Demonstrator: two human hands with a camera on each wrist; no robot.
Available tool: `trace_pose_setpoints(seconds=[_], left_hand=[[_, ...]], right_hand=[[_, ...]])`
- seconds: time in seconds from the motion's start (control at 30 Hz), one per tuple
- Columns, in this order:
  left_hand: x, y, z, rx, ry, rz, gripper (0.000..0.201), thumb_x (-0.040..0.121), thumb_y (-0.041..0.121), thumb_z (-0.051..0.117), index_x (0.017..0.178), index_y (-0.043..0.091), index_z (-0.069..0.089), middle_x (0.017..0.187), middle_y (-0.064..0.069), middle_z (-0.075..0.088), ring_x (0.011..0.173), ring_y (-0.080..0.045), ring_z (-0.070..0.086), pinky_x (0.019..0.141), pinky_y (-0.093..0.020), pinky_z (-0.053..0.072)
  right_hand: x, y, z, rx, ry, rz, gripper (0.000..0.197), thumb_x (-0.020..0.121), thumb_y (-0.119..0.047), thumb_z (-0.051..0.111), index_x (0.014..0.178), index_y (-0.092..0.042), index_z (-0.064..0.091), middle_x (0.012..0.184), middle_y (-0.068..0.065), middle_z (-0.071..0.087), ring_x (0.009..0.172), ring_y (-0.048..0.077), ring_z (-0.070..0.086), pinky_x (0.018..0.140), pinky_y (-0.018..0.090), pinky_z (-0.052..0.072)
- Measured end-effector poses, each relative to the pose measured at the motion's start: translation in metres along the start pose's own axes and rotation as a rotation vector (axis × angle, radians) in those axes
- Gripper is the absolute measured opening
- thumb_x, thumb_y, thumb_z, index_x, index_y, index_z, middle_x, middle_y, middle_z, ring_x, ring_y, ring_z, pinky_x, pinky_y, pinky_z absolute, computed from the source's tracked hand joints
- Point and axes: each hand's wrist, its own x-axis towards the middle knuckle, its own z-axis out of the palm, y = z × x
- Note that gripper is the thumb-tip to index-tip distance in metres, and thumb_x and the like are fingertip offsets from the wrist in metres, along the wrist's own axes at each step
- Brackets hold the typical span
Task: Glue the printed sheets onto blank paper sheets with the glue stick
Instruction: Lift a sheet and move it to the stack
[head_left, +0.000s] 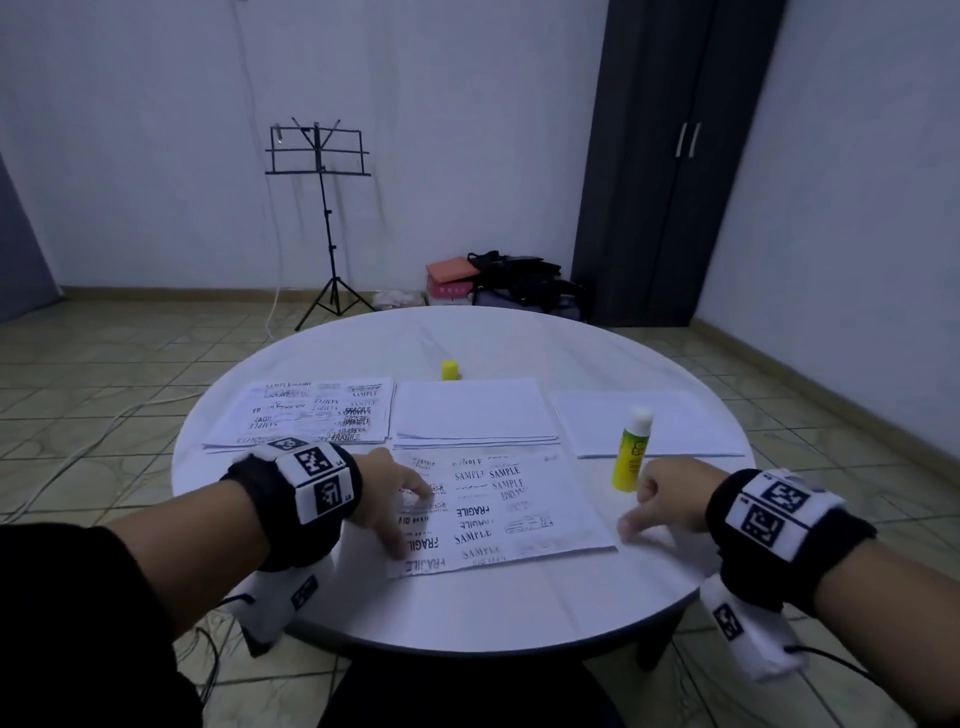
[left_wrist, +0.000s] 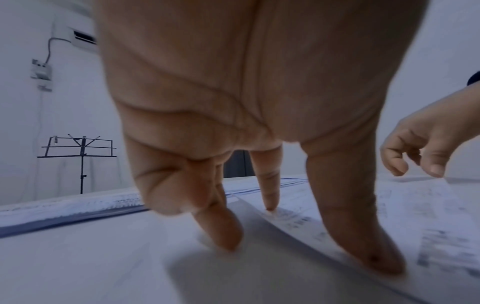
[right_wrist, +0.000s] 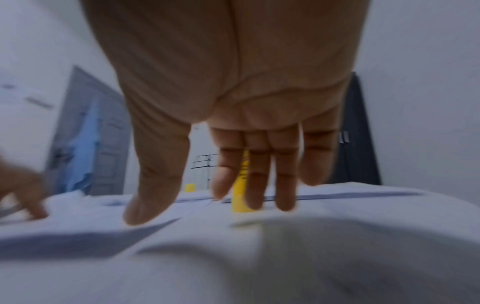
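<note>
On the round white table (head_left: 467, 613) a printed sheet (head_left: 498, 512) lies flat at the six o'clock side, nearest the person. The left hand (head_left: 395, 499) rests on that sheet's nine o'clock edge, fingers (left_wrist: 363, 242) straight and spread, tips pressing down on paper and tabletop; it grips nothing. The right hand (head_left: 662, 501) hovers by the sheet's three o'clock corner, fingers (right_wrist: 257, 181) relaxed and slightly bent, holding nothing. Whether its thumb touches the paper is unclear through the blur.

The glue stick (head_left: 631, 451) stands upright and uncapped just beyond the right hand, at about two o'clock from the sheet. Its yellow cap (head_left: 450, 370) stands at twelve o'clock. A pile of printed sheets (head_left: 311, 413) lies at ten o'clock, a stack of blank paper (head_left: 472, 410) at twelve and another blank sheet (head_left: 670, 415) at two. A music stand (head_left: 319, 156) stands by the far wall.
</note>
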Motion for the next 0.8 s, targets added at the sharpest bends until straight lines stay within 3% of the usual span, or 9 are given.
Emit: trace_pose_setpoints(seconds=[0.03,0.1,0.17,0.23,0.33,0.43,0.6,0.7,0.8], left_hand=[[0.000,0.001,0.000,0.015,-0.001,0.001,0.080,0.067,0.050,0.079,0.136,0.047,0.040,0.145,-0.003,0.025,0.122,-0.021,0.048,0.103,-0.029,0.040],[-0.002,0.002,-0.001,0.039,-0.019,0.008,0.077,0.070,0.048,0.078,0.137,0.048,0.039,0.156,-0.005,0.000,0.130,-0.022,0.043,0.106,-0.026,0.035],[-0.004,0.003,-0.003,0.061,-0.032,0.017,0.075,0.072,0.050,0.076,0.137,0.048,0.039,0.156,-0.004,-0.014,0.130,-0.022,0.045,0.105,-0.026,0.037],[-0.004,0.003,-0.002,0.077,-0.033,0.030,0.077,0.073,0.052,0.074,0.139,0.048,0.035,0.157,0.000,-0.009,0.131,-0.022,0.042,0.108,-0.031,0.035],[-0.005,0.003,0.000,0.095,-0.040,0.062,0.079,0.075,0.053,0.071,0.142,0.045,0.031,0.153,0.008,0.021,0.131,-0.020,0.040,0.109,-0.034,0.033],[-0.004,0.001,0.003,0.075,-0.004,0.066,0.073,0.074,0.051,0.073,0.137,0.038,0.039,0.141,0.009,0.043,0.123,-0.019,0.046,0.102,-0.031,0.038],[-0.009,0.000,0.002,0.044,-0.005,0.052,0.062,0.078,0.050,0.069,0.133,0.035,0.043,0.128,0.004,0.053,0.111,-0.018,0.050,0.085,-0.026,0.039],[-0.011,0.000,0.004,0.046,0.001,0.070,0.058,0.081,0.048,0.066,0.133,0.032,0.044,0.133,0.003,0.051,0.118,-0.021,0.046,0.093,-0.029,0.041],[-0.010,-0.003,0.006,0.071,0.027,0.112,0.056,0.083,0.047,0.065,0.132,0.026,0.045,0.141,0.006,0.044,0.126,-0.025,0.040,0.102,-0.030,0.034]], right_hand=[[0.002,0.003,-0.003,0.060,0.007,0.047,0.039,0.075,-0.049,0.072,0.086,-0.016,0.053,0.084,-0.001,0.055,0.075,0.013,0.052,0.061,0.022,0.037],[0.009,0.011,-0.005,0.244,0.019,0.140,0.072,0.077,-0.051,0.070,0.131,-0.013,0.041,0.107,0.002,0.055,0.093,0.018,0.055,0.073,0.025,0.042],[0.016,0.012,-0.007,0.411,0.024,0.167,0.086,0.078,-0.050,0.069,0.144,-0.016,0.025,0.092,0.001,0.053,0.075,0.017,0.053,0.061,0.025,0.040],[0.024,0.010,-0.008,0.511,0.028,0.171,0.069,0.082,-0.045,0.067,0.136,-0.017,0.035,0.087,0.004,0.053,0.071,0.019,0.051,0.054,0.024,0.036],[0.034,0.002,-0.009,0.446,0.079,0.106,0.032,0.088,-0.036,0.061,0.108,-0.012,0.053,0.096,0.008,0.058,0.083,0.025,0.057,0.063,0.026,0.039],[0.034,-0.021,-0.012,0.402,0.144,0.001,0.016,0.086,-0.027,0.058,0.090,-0.013,0.051,0.084,0.004,0.056,0.083,0.025,0.056,0.066,0.028,0.037],[0.019,-0.080,-0.025,0.508,0.238,-0.206,0.019,0.086,-0.030,0.063,0.094,-0.016,0.053,0.080,-0.002,0.055,0.069,0.011,0.050,0.059,0.023,0.037],[0.018,-0.116,-0.028,0.707,0.251,-0.289,0.022,0.078,-0.036,0.074,0.084,-0.016,0.065,0.068,-0.003,0.055,0.059,0.009,0.048,0.054,0.021,0.035],[0.023,-0.145,-0.024,0.839,0.282,-0.333,0.028,0.073,-0.032,0.080,0.074,-0.010,0.062,0.062,-0.001,0.050,0.058,0.012,0.046,0.054,0.022,0.036]])
